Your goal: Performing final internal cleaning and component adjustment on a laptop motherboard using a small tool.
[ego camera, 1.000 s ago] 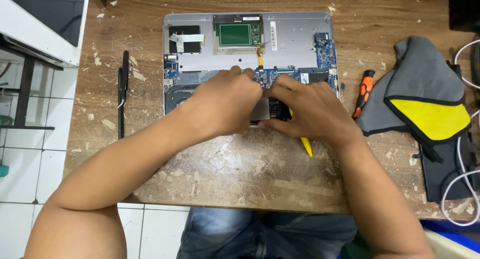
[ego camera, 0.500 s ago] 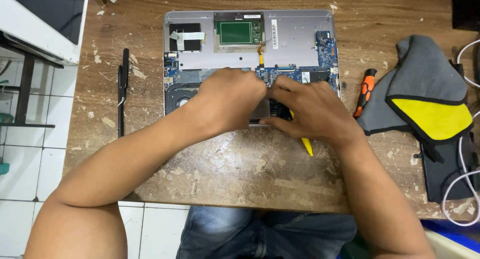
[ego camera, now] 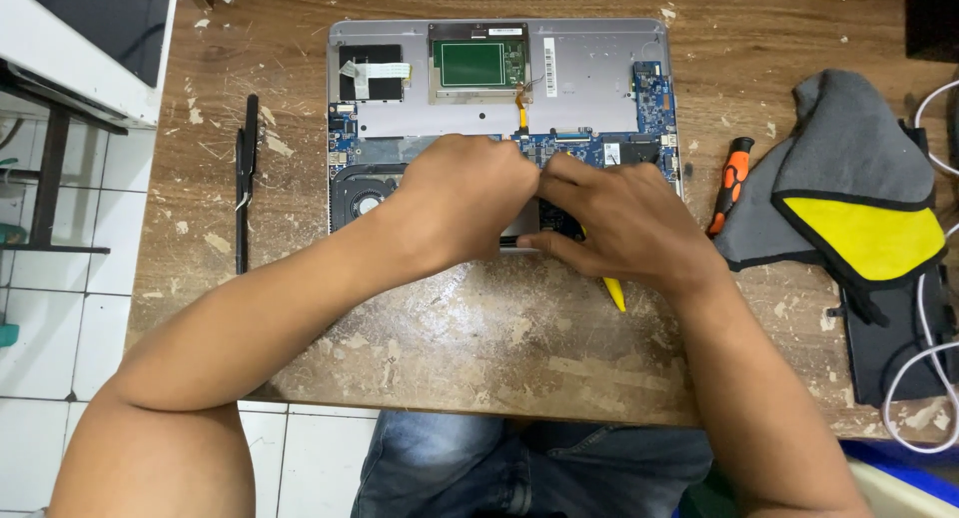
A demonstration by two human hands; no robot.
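Opened laptop [ego camera: 589,78] lies bottom-up on a worn wooden table [ego camera: 479,348], silver shell facing up, blue circuit board [ego camera: 654,93] exposed along the right side and across the middle, green panel [ego camera: 475,63] near the far edge, fan [ego camera: 365,198] at the near left corner. Both hands sit together over the near middle of the laptop. Left hand [ego camera: 465,203] is curled knuckles-up over the board, fingers tucked under and hidden; cannot tell what it grips, if anything. Right hand [ego camera: 624,223] touches the left, thumb and forefinger pressed together on a small dark part [ego camera: 559,218] at the laptop's near edge; the part is mostly covered. A yellow tool tip [ego camera: 614,293] pokes out from under the right palm onto the table. Orange-handled screwdriver [ego camera: 729,183] lies just right of the laptop, touching a grey and yellow cloth [ego camera: 849,178]. Black strip [ego camera: 245,178] lies on the table, left of the laptop, apart from it. White cable [ego camera: 924,368] loops at the right edge.
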